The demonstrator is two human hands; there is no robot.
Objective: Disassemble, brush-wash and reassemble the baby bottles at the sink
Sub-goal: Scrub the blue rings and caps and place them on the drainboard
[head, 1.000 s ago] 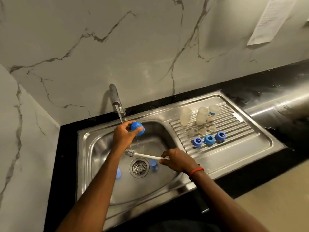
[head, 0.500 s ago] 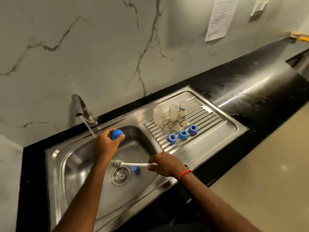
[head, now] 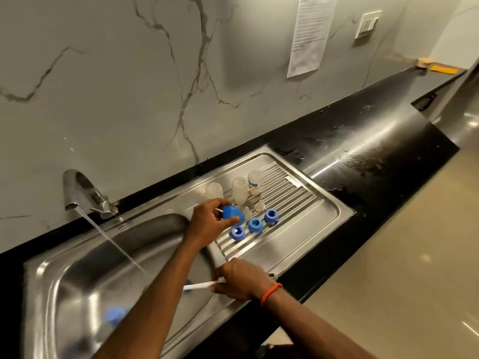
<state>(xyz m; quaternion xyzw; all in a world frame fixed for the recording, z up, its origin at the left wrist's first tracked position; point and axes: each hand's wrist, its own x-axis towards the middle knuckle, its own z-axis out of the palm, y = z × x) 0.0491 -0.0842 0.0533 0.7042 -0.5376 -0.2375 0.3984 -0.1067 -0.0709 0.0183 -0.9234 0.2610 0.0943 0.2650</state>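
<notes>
Head: left hand [head: 207, 222] pinches domed blue cap [head: 233, 216] over ribbed drainboard [head: 293, 200]; right hand [head: 243, 281] grips white brush [head: 199, 285].

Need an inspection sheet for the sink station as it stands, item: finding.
Surface: steel drainboard; black countertop, water-splashed; tap running into sink basin.
Job's things: three bottle bodies standing, two clear nipples, three blue rings on drainboard; blurred blue piece in basin.
Clutter: yellow-orange items at countertop's far end, unclear.
Hands: left hand holds blue cap over drainboard; right hand grips brush handle.
Cables: nothing seen.
Surroundings: marble wall, paper sheet, switch.
</notes>
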